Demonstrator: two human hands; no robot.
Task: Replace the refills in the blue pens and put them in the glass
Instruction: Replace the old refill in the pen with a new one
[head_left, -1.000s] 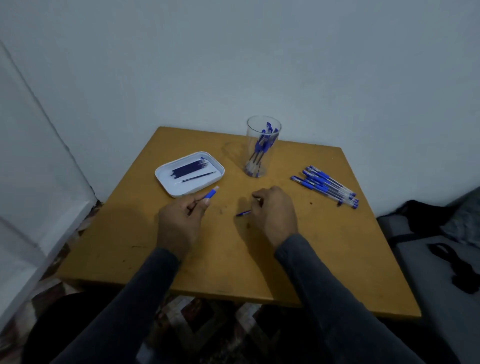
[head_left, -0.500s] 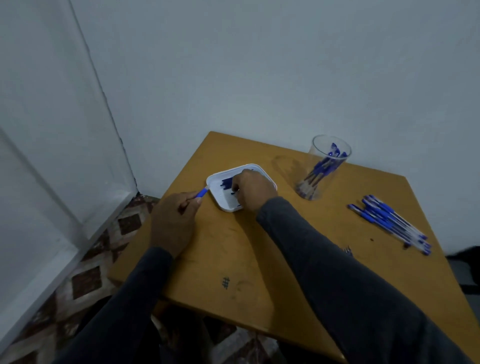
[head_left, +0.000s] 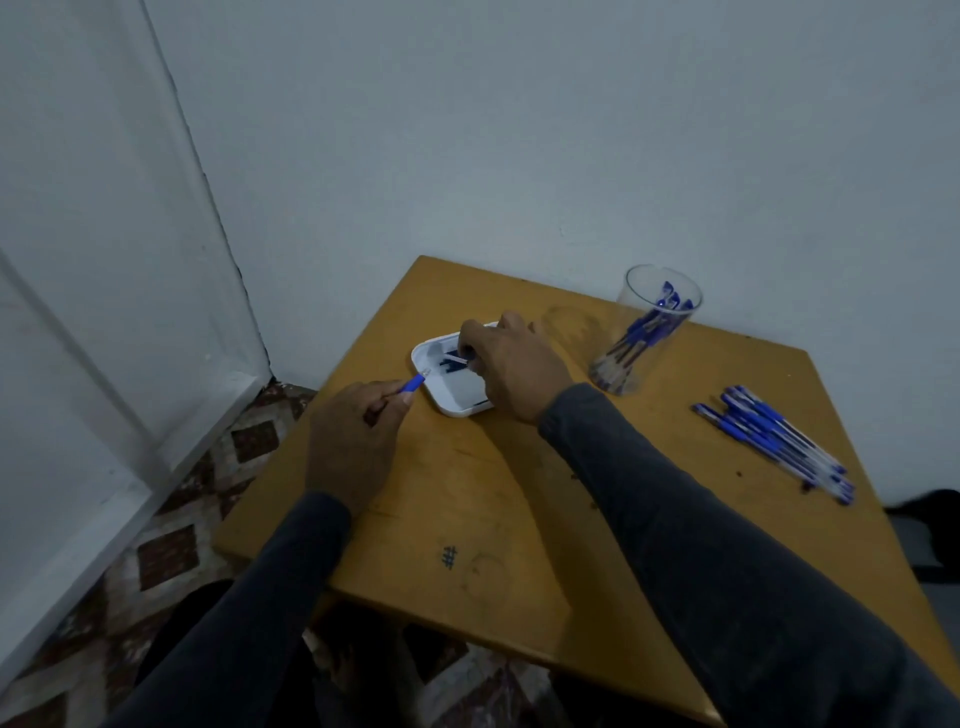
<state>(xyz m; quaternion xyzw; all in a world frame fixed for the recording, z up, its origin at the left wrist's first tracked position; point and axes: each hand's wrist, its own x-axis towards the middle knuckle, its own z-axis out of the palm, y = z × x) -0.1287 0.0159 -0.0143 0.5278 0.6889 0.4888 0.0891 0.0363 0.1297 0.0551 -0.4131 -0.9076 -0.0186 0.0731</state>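
Now the left hand (head_left: 353, 436) rests low on the wooden table (head_left: 519, 519), its fingers curled round a blue pen barrel (head_left: 413, 384) whose open end pokes out past the fingertips and hangs over the near corner of the white tray (head_left: 457, 410). The right hand (head_left: 511, 364) reaches across from a long dark sleeve (head_left: 727, 545) and arches over the tray, knuckles up, thumb and forefinger brought together on a thin pale refill (head_left: 457, 358) directly under them. Just beneath those fingertips lies a small dark cluster of refills (head_left: 452, 368) on the tray floor; how many cannot be told. Beyond the right hand's knuckles, well apart, stands the clear glass (head_left: 644, 332) with several blue pens leaning inside it, caps up. Farther out past the right forearm, a loose row of blue pens (head_left: 774, 441) lies flat on the table, side by side and touching.
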